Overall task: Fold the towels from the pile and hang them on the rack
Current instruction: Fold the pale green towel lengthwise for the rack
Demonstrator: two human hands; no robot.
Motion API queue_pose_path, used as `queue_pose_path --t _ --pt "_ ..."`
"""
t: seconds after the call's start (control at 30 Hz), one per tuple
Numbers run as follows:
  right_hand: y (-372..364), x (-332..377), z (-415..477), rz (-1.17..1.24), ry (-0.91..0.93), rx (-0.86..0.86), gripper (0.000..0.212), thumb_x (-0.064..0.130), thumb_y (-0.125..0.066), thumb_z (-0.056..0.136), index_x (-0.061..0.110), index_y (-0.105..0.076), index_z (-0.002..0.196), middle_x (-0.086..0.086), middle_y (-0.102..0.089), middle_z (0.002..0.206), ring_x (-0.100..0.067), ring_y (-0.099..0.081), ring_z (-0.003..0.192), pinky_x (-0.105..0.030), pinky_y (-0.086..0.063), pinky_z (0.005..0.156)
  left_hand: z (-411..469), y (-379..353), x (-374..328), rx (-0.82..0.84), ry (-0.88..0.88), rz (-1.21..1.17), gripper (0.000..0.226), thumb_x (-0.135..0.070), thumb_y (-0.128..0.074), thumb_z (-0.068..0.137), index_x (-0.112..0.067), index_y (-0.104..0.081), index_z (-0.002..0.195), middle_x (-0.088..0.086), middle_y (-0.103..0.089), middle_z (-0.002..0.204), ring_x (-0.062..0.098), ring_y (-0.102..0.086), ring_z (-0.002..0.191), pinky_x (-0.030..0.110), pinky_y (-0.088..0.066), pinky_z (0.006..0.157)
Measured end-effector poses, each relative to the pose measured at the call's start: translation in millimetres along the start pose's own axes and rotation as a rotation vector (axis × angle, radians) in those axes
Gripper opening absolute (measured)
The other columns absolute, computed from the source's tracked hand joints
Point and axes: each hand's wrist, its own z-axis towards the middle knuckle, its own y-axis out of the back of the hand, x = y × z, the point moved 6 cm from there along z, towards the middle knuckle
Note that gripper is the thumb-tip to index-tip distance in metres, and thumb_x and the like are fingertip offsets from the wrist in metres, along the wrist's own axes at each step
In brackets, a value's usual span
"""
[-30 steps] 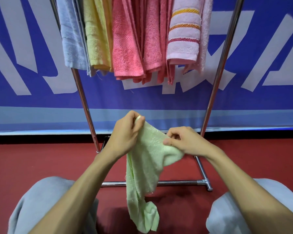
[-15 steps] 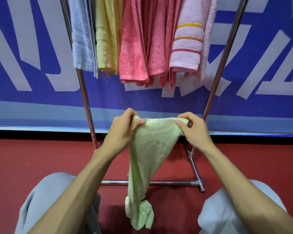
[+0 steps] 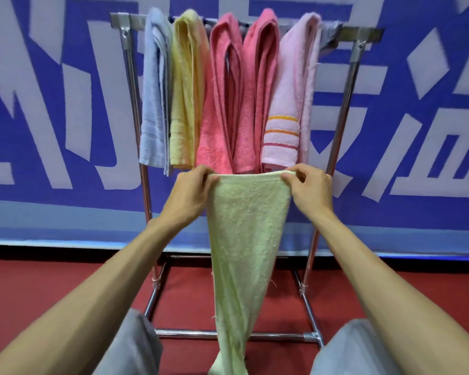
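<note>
Here we go: both hands are up in front of the rack [image 3: 184, 333], and the pale green towel [image 3: 247, 239] is stretched between them by its top edge. The left hand [image 3: 190, 190] has the left corner pinched, fingers curled over the hem; the right hand [image 3: 309, 190] pinches the right corner between thumb and fingertips. That top edge sits level and taut, just below the hanging towels, while the rest of the cloth narrows as it drops between the grey-trousered knees [image 3: 130, 347] and out of the bottom of the view. On the top bar, five towels are draped side by side: a light blue one [image 3: 153, 104], a yellow one [image 3: 184, 104], two coral ones [image 3: 222, 104] [image 3: 257, 104], and a pale pink one [image 3: 287, 117] with orange and red stripes. Behind it all, a blue and white banner [image 3: 65, 104]; underneath, a red floor [image 3: 38, 288]
</note>
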Motion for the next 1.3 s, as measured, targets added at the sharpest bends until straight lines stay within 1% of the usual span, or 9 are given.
queue_pose_path --t 0.1,0.23,0.43,0.53,0.63,0.77,1.0,1.1,1.3 --pt "17.5 25.7 19.8 -0.011 0.021 -0.062 0.016 0.031 -0.07 0.081 0.019 -0.076 0.09 -0.004 -0.073 0.083 -0.025 -0.064 0.086 -0.044 -0.044 0.094 19.5 23.8 -18.8 -0.029 -0.022 -0.031 0.017 -0.023 -0.058 0.094 -0.007 -0.062 0.089 -0.001 -0.06 0.071 0.025 -0.061 0.072 0.04 -0.051 0.069" --pt "43.4 61.5 44.3 0.057 0.05 -0.099 0.019 0.032 -0.074 0.078 0.016 -0.076 0.09 -0.003 -0.073 0.083 -0.019 -0.064 0.083 -0.029 -0.048 0.082 46.5 54.5 -39.2 -0.076 -0.049 -0.024 0.018 -0.025 -0.06 0.092 -0.009 -0.06 0.085 0.006 -0.064 0.073 0.029 -0.064 0.072 0.045 -0.054 0.068" --pt "67.3 96.3 78.9 0.138 0.026 -0.137 0.023 0.03 -0.081 0.073 0.011 -0.075 0.084 -0.001 -0.068 0.076 -0.023 -0.065 0.083 -0.032 -0.049 0.078 87.4 84.0 -74.6 -0.034 -0.078 0.121 0.026 -0.031 -0.053 0.095 -0.009 -0.057 0.083 0.016 -0.066 0.079 0.034 -0.064 0.076 0.046 -0.052 0.074" --pt "81.1 116.4 96.8 0.164 0.054 -0.149 0.02 0.027 -0.078 0.076 0.011 -0.075 0.088 -0.005 -0.073 0.083 -0.02 -0.066 0.084 -0.036 -0.053 0.081 103.8 102.5 -101.2 -0.089 -0.117 0.123 0.024 -0.029 -0.052 0.096 -0.012 -0.053 0.079 0.007 -0.062 0.075 0.03 -0.062 0.075 0.042 -0.05 0.07" --pt "100.3 136.5 111.3 0.258 0.104 -0.206 0.015 0.026 -0.076 0.078 0.014 -0.076 0.088 -0.002 -0.074 0.083 -0.016 -0.068 0.082 -0.039 -0.055 0.083 111.0 116.7 -114.6 -0.194 -0.144 0.037 0.021 -0.027 -0.052 0.096 -0.011 -0.055 0.083 -0.001 -0.056 0.071 0.021 -0.054 0.069 0.031 -0.039 0.06" --pt "103.7 151.9 118.6 0.145 0.184 -0.099 0.016 0.023 -0.075 0.081 0.013 -0.077 0.092 -0.003 -0.075 0.087 -0.015 -0.068 0.084 -0.039 -0.055 0.086 110.5 119.5 -110.9 -0.209 -0.118 0.052 0.024 -0.026 -0.053 0.097 -0.006 -0.064 0.091 0.006 -0.064 0.082 0.016 -0.056 0.07 0.014 -0.038 0.055" --pt "108.8 147.1 118.5 0.167 0.146 -0.09 0.018 0.026 -0.077 0.078 0.013 -0.076 0.09 0.001 -0.072 0.082 -0.015 -0.067 0.083 -0.04 -0.057 0.082 113.3 128.0 -122.1 -0.323 -0.134 0.076 0.025 -0.018 -0.045 0.099 -0.005 -0.066 0.101 0.008 -0.066 0.094 0.023 -0.059 0.083 0.039 -0.051 0.076" --pt "104.6 144.4 119.2 0.18 0.142 -0.046 0.014 0.026 -0.079 0.076 0.015 -0.076 0.084 0.003 -0.072 0.078 -0.017 -0.069 0.083 -0.042 -0.058 0.081 113.8 124.0 -112.2 -0.306 -0.099 0.085 0.026 -0.023 -0.048 0.099 -0.006 -0.067 0.1 0.008 -0.068 0.095 0.022 -0.06 0.081 0.039 -0.052 0.076" --pt "74.1 109.2 108.9 0.201 0.072 0.115 0.006 0.021 -0.077 0.078 0.019 -0.071 0.077 -0.006 -0.071 0.08 -0.022 -0.07 0.081 -0.04 -0.06 0.074 101.6 101.6 -87.6 -0.2 -0.025 0.061 0.019 -0.025 -0.053 0.097 -0.012 -0.064 0.088 0.0 -0.058 0.081 0.014 -0.05 0.074 0.022 -0.034 0.065"
